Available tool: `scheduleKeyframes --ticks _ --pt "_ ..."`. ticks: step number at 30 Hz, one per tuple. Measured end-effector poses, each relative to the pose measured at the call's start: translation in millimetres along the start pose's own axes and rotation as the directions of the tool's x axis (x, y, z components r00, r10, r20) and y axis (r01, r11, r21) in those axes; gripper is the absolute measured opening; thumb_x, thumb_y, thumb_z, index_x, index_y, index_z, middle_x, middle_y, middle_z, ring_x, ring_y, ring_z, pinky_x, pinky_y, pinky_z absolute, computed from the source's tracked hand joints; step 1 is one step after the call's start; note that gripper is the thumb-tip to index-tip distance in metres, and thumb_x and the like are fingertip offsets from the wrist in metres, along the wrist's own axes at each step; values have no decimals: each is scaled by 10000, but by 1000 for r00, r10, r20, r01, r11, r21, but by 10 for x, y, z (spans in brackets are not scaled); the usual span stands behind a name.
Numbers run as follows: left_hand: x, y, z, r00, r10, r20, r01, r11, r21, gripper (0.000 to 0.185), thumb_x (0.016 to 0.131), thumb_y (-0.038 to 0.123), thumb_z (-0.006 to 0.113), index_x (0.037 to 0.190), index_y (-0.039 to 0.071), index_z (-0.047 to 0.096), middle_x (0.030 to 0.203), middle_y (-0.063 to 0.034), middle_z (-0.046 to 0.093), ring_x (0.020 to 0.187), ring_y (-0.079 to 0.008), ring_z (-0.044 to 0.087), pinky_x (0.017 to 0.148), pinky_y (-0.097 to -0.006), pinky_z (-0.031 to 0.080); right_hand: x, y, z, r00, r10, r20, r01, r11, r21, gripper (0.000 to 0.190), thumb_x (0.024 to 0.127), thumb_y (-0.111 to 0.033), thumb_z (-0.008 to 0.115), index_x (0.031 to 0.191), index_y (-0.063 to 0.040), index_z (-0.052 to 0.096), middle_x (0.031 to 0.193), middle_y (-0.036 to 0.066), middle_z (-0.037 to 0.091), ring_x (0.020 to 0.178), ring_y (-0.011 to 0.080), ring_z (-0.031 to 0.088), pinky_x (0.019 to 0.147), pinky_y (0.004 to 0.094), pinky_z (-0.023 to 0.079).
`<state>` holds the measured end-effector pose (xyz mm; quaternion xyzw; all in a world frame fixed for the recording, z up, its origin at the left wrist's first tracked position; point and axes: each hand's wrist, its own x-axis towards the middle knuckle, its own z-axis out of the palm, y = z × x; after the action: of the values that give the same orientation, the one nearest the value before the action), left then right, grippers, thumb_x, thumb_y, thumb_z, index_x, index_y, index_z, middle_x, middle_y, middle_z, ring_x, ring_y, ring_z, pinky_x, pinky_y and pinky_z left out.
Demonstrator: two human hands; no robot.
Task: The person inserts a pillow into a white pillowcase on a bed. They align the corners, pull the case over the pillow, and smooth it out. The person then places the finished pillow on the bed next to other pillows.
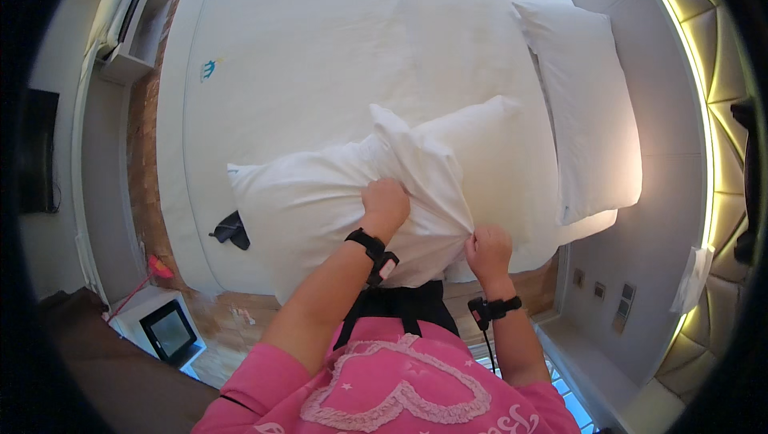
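A white pillowcase (pixel 300 200) lies at the near edge of the bed, drawn partly over a white pillow (pixel 492 164) whose bare end sticks out to the right. My left hand (pixel 387 203) grips the bunched cloth at its middle, the fingers closed. Lower right, my right hand (pixel 490 251) pinches the edge of the pillowcase opening and stretches the cloth into taut folds. Each wrist wears a black strap with a small device.
The bed's white sheet (pixel 300 92) spreads beyond. Another white pillow (pixel 588 110) lies by the headboard side. A dark cloth item (pixel 231 230) rests left of the pillowcase. A white cabinet (pixel 129 314) stands lower left, a shelf unit (pixel 141 38) upper left.
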<state>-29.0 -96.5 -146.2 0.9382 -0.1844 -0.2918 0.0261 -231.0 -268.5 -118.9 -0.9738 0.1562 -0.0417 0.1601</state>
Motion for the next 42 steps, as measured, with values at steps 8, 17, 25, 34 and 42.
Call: scheduleKeyframes --ticks 8,17,25,34,42 --pt "311 234 -264 962 -114 -249 69 981 -182 542 989 506 615 1088 -23 672 1090 -249 723 1042 -429 702 887 -515 569 -390 302 197 946 218 239 -260 952 162 154 821 -175 721 807 -56 625 860 154 655 875 403 626 797 540 464" --pt "1067 -120 -22 997 -58 49 67 974 -218 495 1002 461 617 1125 -13 683 1136 -250 730 1096 -418 701 921 -495 567 397 -63 347 970 231 -77 -204 944 258 334 880 -305 752 936 -28 575 1077 202 575 1017 404 547 844 523 425" --pt "1147 288 -499 972 -83 221 101 992 -72 454 1041 374 493 1160 -17 688 1155 -229 739 1138 -407 691 977 -480 546 277 42 269 966 175 193 -245 861 445 269 916 -255 723 827 -41 587 842 181 601 863 437 574 776 527 407" --pt "1520 872 -128 950 145 -277 -275 810 -518 296 1044 244 499 919 -20 546 911 -296 614 872 -486 574 794 -517 475 56 558 153 896 383 225 -443 723 530 232 966 -210 666 812 -36 669 815 178 647 812 431 616 715 535 439" --pt "1397 1514 145 957 247 -153 -277 622 -732 259 1086 187 514 898 8 503 770 -101 586 674 -200 596 642 -378 509 -243 1262 130 776 631 20 -598 724 344 272 963 -192 690 772 -22 597 767 171 602 750 420 579 688 507 427"
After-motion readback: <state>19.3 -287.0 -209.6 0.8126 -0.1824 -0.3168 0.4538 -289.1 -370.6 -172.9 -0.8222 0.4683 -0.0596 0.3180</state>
